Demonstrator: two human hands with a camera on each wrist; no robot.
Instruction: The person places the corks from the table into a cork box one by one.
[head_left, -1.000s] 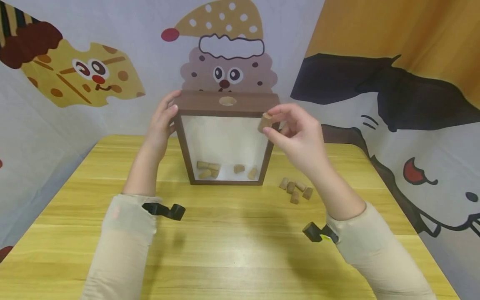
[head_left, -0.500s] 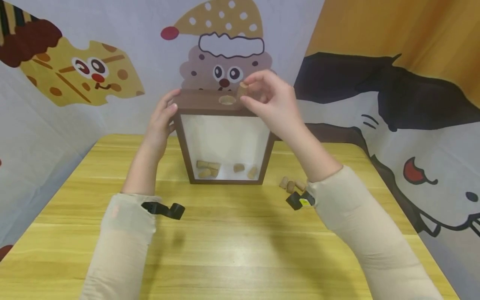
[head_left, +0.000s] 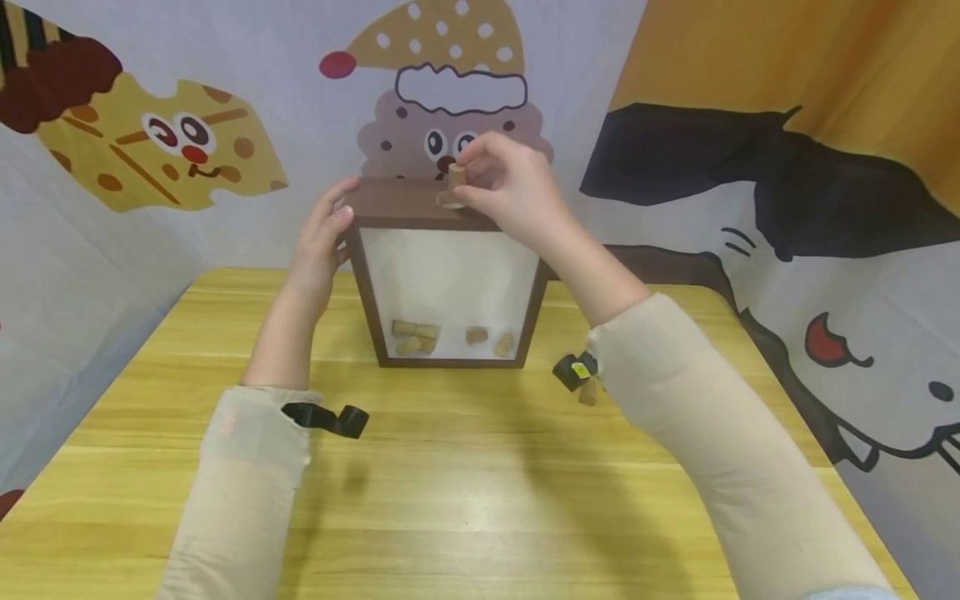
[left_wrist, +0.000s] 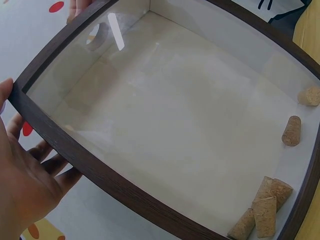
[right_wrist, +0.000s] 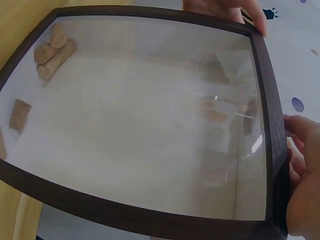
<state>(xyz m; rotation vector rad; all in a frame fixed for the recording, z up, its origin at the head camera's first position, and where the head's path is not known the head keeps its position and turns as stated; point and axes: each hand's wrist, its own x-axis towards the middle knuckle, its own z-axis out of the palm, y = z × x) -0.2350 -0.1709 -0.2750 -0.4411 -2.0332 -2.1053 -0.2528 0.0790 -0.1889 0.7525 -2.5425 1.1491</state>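
the box (head_left: pixel 450 275) i'm watching has a frame (left_wrist: pixel 102 175) of what looks like dark wood, matt and finely grained; its front pane (right_wrist: pixel 145 130) is clear and glossy, glass or plastic, i can't tell. i see rough, speckled, dull corks (left_wrist: pixel 292 131). the worktop (head_left: pixel 450 500) is smooth, wood-grained, softly shiny. the sleeves (head_left: pixel 247 475) are matt, creased cloth.

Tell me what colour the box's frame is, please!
The frame is dark brown; the left wrist view shows it best.
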